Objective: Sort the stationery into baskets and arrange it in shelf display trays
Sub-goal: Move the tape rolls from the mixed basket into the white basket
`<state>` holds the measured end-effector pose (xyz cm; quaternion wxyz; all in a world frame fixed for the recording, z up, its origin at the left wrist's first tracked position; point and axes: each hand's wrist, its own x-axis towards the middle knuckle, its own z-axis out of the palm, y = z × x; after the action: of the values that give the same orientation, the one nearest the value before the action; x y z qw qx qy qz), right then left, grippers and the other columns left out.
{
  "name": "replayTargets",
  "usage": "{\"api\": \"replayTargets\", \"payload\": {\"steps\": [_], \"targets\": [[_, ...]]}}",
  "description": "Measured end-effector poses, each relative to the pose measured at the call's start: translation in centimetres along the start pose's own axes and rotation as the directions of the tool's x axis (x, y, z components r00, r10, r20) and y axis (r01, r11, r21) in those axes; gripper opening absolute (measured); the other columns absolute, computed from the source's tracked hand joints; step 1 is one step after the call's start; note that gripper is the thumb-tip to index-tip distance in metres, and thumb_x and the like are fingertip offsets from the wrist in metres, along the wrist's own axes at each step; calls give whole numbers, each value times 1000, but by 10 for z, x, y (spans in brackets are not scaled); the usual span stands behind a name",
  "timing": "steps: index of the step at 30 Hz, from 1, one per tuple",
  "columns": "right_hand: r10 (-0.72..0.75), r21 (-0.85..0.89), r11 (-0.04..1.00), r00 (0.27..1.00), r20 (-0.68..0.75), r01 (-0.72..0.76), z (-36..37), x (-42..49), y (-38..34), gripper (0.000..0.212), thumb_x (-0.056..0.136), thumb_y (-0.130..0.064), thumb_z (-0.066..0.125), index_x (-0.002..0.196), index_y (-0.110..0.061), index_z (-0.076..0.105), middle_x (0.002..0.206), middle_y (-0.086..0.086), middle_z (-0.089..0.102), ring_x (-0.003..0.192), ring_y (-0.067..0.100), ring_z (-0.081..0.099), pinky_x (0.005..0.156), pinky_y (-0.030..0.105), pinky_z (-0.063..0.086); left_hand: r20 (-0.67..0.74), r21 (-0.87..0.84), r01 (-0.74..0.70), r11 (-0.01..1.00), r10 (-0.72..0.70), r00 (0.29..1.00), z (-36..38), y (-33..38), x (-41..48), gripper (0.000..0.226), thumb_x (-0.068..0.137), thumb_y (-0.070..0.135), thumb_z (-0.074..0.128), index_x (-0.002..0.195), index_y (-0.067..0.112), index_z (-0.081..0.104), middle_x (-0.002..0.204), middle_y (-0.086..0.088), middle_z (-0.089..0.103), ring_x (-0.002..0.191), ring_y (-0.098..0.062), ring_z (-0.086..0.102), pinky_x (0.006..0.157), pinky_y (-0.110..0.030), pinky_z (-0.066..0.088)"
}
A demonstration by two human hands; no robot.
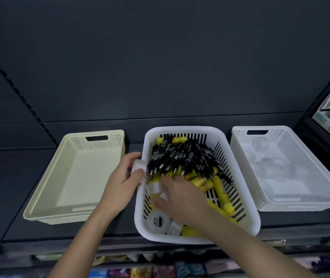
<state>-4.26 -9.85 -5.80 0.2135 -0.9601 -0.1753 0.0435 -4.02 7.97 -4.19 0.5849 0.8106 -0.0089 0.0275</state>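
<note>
Black pens point(182, 157) are heaped in the far half of the white slotted basket point(182, 129) on the shelf point(9, 187). Their long axes run from far to near and their silver tips are pointed toward the person. A clear tape roll point(139, 167) is pinched in the grip of the left hand point(124, 181) at the basket's left rim, while the right hand point(182, 199) is laid over a second roll point(156, 188) inside; whether its grip is closed there cannot be told, and what lies in the mesh basket point(280, 135) at the right is hard to make out.
</note>
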Motion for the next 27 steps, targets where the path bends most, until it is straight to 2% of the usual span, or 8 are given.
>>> {"api": "replayTargets", "payload": {"steps": [3,8,11,15,18,20,23,27], "targets": [[-21,28,999,999,-24,21,-4,0,0,39,82,-56,55,104,-24,51,88,-3,51,78,20,54,59,31,46,18,26,-13,1000,12,1000,1,1,-1,37,82,36,46,116,46,54,111,19,63,101,-13,64,88,-44,52],[10,124,992,998,-69,-1,-11,-11,4,38,84,-48,57,117,-28,55,90,-3,52,79,18,55,65,31,48,39,31,-21,999,20,999,4,2,-1,38,84,40,48,121,37,55,108,11,64,99,-10,63,83,-36,50],[28,183,983,994,-107,-8,-14,-17,4,33,85,-45,58,114,-28,60,95,-3,55,80,16,55,69,33,49,36,79,-49,996,46,998,5,4,0,41,83,42,51,123,34,56,93,16,61,84,4,57,72,-21,42],[54,299,954,991,-124,-14,-25,-24,12,22,83,-40,64,99,-25,67,95,-5,57,83,11,54,68,21,46,39,128,-87,988,82,996,9,9,1,28,90,28,61,118,32,59,76,24,57,69,8,53,60,-8,38],[77,379,925,988,-135,-21,-38,-29,24,18,81,-42,66,94,-29,66,94,-11,60,84,0,53,67,11,42,65,136,-96,986,88,994,20,19,1,29,92,22,62,117,34,59,77,13,56,64,6,54,57,-8,40],[98,450,893,986,-132,-28,-49,-33,33,19,80,-45,68,91,-30,65,91,-15,61,85,-3,55,68,12,45,79,151,-116,982,105,991,31,29,2,30,91,24,63,119,34,59,69,15,48,57,5,51,54,-11,38],[145,519,853,979,-147,-48,-67,-40,49,17,78,-46,69,85,-32,65,85,-19,63,83,-7,56,65,8,42,100,155,-146,977,132,986,49,43,3,30,90,22,64,118,33,59,64,19,50,57,7,50,53,-11,38],[246,564,822,940,-235,-74,-96,-50,82,16,76,-46,70,87,-34,65,87,-19,65,80,-6,59,65,7,44,133,207,-195,959,170,976,79,62,10,34,88,26,65,119,38,57,76,17,51,69,1,54,60,-11,37]]}}
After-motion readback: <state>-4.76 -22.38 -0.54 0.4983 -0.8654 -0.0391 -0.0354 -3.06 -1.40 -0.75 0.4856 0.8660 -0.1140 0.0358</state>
